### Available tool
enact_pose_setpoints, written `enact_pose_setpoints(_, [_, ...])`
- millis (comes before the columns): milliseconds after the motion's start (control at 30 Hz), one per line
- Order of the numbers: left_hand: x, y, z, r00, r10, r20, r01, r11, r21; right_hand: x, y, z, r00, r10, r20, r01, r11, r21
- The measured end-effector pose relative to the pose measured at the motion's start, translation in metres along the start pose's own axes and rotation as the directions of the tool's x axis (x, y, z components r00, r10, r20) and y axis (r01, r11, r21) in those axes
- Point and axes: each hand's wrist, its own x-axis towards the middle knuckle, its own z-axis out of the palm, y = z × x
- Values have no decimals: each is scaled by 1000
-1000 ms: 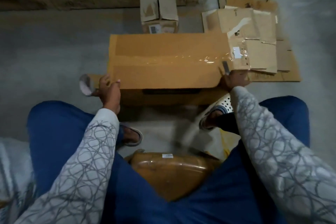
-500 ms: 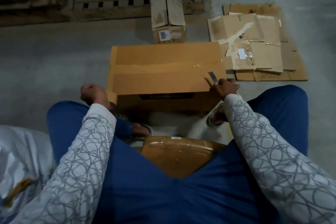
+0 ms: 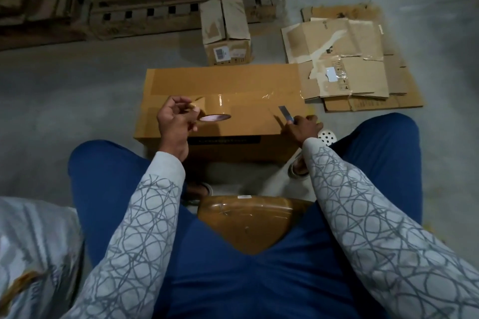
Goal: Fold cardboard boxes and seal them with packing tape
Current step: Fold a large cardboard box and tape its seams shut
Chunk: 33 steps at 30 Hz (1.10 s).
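Observation:
A closed brown cardboard box (image 3: 233, 83) stands on the floor in front of my knees, with a shiny strip of clear tape along its top seam. My left hand (image 3: 173, 119) holds a roll of brown packing tape (image 3: 213, 109) above the left part of the box top. My right hand (image 3: 302, 128) rests at the near right corner of the box and grips a small blade (image 3: 285, 112) that points up and away.
A smaller closed box (image 3: 226, 32) stands behind the big one. Flattened cardboard sheets (image 3: 350, 59) lie on the floor at the right. Wooden pallets (image 3: 145, 8) run along the back. A brown taped seat (image 3: 248, 220) shows between my legs.
My left hand has come up from beside the box's left end and now holds the tape roll over the box top. My right hand stays at the right corner with the blade.

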Motion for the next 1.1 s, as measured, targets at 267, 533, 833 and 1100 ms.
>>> enact_pose_setpoints(267, [-12, -20, 20, 932, -239, 274, 234, 971, 51, -9, -2, 4, 1000, 20, 3, -20, 999, 39])
enact_pose_setpoints(533, [-20, -23, 21, 903, -341, 261, 334, 940, 72, -17, -4, 6, 999, 6, 45, -13, 988, 153])
enact_pose_setpoints(833, [-21, -25, 27, 927, -352, 131, 355, 935, 0, -19, -21, 23, 959, -229, 166, 133, 884, 447])
enact_pose_setpoints(1100, [-18, -38, 20, 940, -323, -109, 328, 944, 26, -48, -56, 26, 983, -179, 31, 134, 827, 546])
